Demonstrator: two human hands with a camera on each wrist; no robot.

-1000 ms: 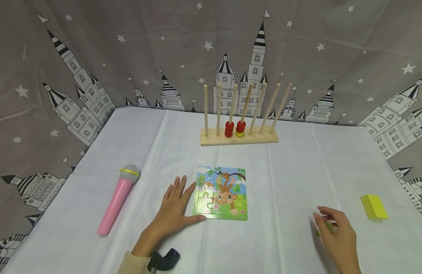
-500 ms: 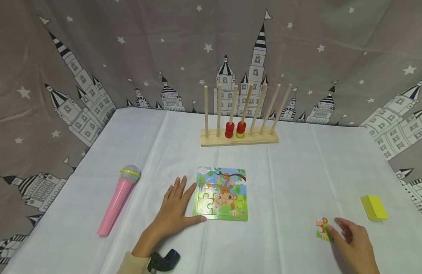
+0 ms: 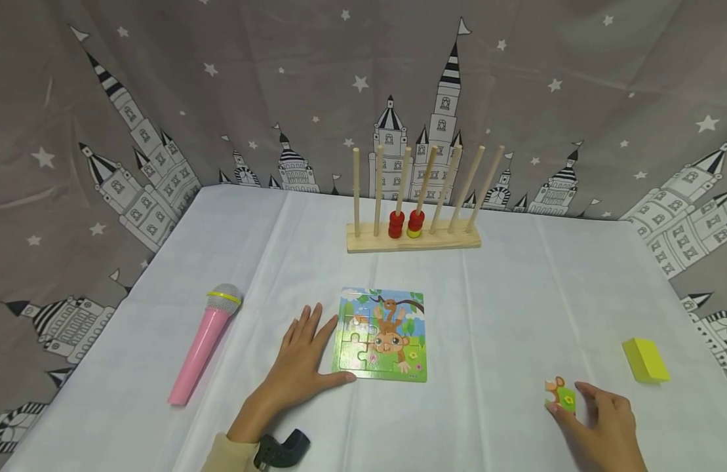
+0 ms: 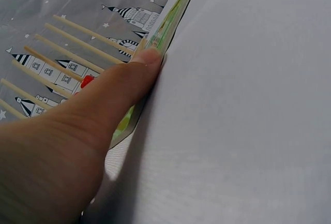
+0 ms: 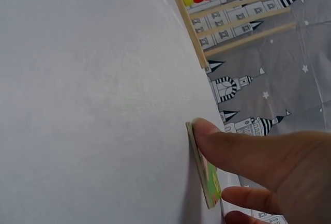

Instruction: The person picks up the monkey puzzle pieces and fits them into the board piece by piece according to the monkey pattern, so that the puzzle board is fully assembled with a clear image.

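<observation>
A square jigsaw puzzle with a monkey picture (image 3: 382, 334) lies mid-table. My left hand (image 3: 301, 364) rests beside it with fingers spread; fingertips are at its left edge, the thumb at its lower left corner. In the left wrist view the thumb (image 4: 121, 87) lies along the puzzle's edge. At the right, my right hand (image 3: 608, 423) pinches a small puzzle piece (image 3: 566, 398) between thumb and forefinger, its picture showing a brown ear and a yellow flower on green. Seen from the right wrist, the piece (image 5: 204, 169) stands edge-on close over the white cloth.
A yellow block (image 3: 646, 360) lies right of my right hand. A pink toy microphone (image 3: 200, 351) lies at the left. Behind the puzzle stands a wooden peg rack (image 3: 446, 241) with red and yellow beads. A grey castle-print curtain (image 3: 316, 59) hangs at the back.
My right hand shifted right, off the puzzle piece it had covered, and its thumb moved to the piece's lower left, baring the yellow flower. The left hand and the puzzle stayed still.
</observation>
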